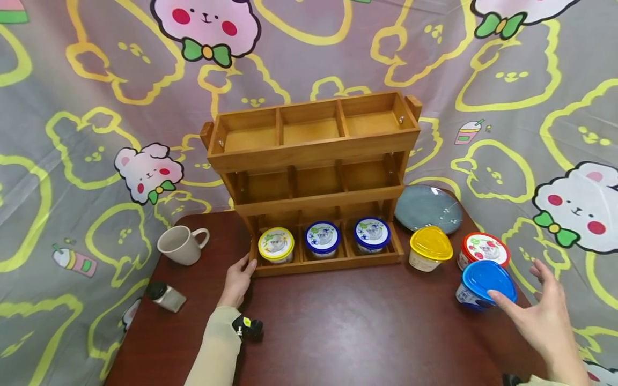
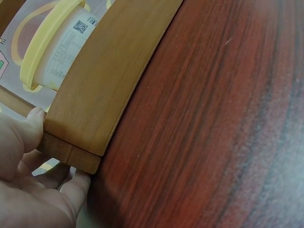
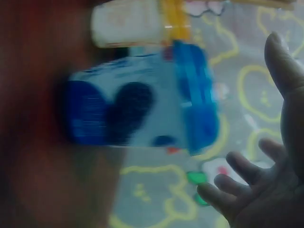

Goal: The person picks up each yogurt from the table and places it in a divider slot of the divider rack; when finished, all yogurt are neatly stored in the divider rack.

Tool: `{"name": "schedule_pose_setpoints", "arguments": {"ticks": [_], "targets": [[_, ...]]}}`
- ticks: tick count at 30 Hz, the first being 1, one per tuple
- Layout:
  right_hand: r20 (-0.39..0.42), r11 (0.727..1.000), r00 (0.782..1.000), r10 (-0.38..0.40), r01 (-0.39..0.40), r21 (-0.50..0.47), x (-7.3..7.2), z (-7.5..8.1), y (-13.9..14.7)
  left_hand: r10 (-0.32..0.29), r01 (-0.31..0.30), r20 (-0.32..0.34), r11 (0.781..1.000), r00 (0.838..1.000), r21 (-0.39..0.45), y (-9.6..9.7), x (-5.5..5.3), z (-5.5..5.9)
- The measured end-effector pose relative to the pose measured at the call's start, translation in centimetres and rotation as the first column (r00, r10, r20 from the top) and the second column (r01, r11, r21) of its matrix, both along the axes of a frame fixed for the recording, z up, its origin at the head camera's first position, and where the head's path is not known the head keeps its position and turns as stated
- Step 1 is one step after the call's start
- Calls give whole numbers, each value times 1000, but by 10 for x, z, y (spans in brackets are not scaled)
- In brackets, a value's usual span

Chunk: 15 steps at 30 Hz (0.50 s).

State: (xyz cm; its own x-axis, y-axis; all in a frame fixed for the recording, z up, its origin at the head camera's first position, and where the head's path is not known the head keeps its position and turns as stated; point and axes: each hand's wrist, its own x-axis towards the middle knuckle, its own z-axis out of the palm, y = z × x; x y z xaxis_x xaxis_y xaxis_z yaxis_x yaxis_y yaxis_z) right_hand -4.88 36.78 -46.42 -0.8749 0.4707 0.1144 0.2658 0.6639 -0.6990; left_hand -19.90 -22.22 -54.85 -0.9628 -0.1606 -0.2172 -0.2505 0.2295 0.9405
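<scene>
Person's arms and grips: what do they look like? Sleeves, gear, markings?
Left grip: ungloved hand, pale cream sleeve, black device at the wrist with a small yellow-green marking. Right grip: also ungloved; just an edge of similar pale sleeve shows, beside black gear too cropped to make out. No cables visible.

Mid-frame, the shelf (image 1: pixel 314 151) stands on the counter (image 1: pixel 347 321), three tubs (image 1: pixel 323 237) along its bottom tier, one per compartment! Left side: mug (image 1: pixel 178 246), with a jar (image 1: pixel 170 298) before it. Right side: plate (image 1: pixel 425 206) at the back, three more tubs (image 1: pixel 489 281) clustered in front. Left hand (image 1: pixel 237 281) at the shelf's lower-left corner, right hand (image 1: pixel 545 313) near the foremost of that cluster!
</scene>
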Motion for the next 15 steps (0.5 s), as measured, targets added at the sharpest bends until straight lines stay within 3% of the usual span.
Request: {"name": "schedule_pose_setpoints", "arguments": {"ticks": [4,8,15], "targets": [[2,988,1000,-1,1,-152,2,-20,1,1,-1,8,1000,1000,4,-1,1,0],[4,965,998,-68,67,-253,2,-34,-2,-1,0,14,1000,1000,3,0,1,0],[26,935,976,-218,216,-281,-1,-48,-16,-2,2,7,1000,1000,-1,0,1,-1]]}}
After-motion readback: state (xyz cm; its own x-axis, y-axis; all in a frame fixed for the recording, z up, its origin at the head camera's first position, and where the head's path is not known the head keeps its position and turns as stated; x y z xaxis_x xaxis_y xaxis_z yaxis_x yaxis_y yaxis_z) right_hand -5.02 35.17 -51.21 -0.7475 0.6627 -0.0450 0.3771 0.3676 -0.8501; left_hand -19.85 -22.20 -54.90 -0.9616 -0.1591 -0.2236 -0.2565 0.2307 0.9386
